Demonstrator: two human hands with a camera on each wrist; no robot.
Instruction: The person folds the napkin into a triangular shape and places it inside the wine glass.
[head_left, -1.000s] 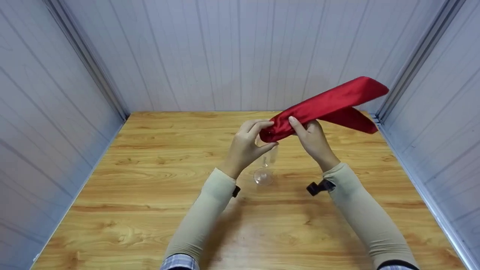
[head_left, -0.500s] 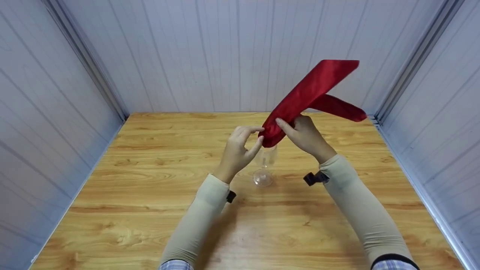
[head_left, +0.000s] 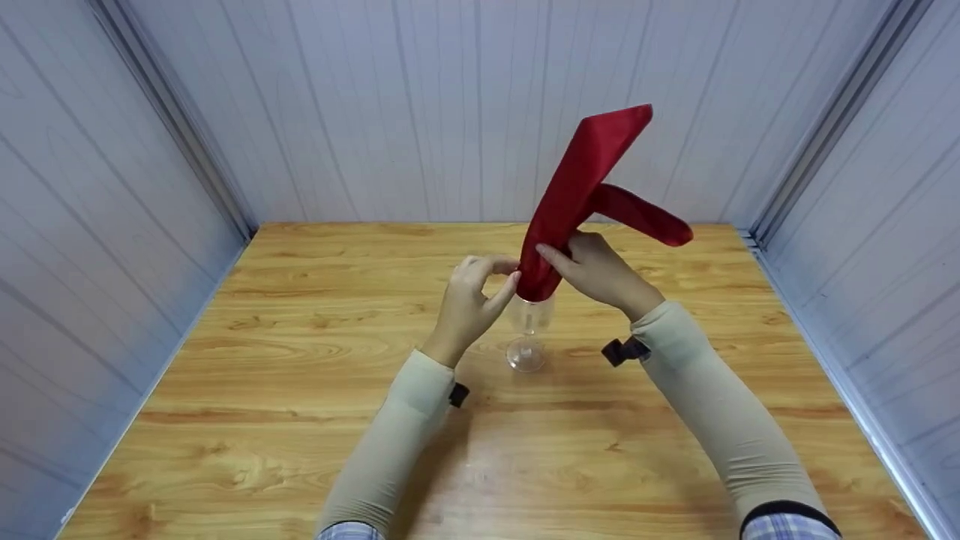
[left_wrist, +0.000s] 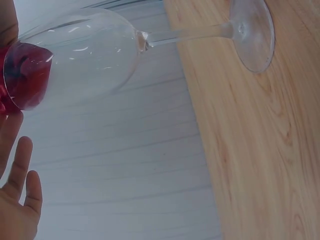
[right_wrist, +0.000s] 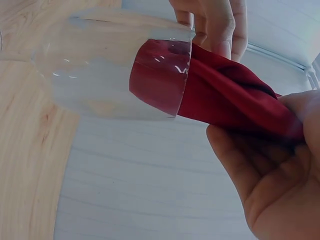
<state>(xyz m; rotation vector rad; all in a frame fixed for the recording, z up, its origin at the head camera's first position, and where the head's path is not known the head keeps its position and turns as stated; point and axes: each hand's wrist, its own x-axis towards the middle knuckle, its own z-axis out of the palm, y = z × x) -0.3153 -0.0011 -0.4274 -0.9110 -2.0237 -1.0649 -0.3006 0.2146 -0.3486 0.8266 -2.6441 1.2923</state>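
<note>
head view: hands (head_left: 480, 296) hide glass (head_left: 529, 330) bowl behind red napkin (head_left: 577, 191).

The napkin's (head_left: 577, 195) lower end sits in the glass (head_left: 529, 330), between both hands.

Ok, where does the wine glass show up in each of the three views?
Head view: the wine glass stands at table centre between the hands, under the red napkin.
Left wrist view: it lies across the top, bowl left, foot upper right.
Right wrist view: its bowl fills the upper left.
Shared landmark: the napkin's folded end tucked into the glass's mouth.
</note>
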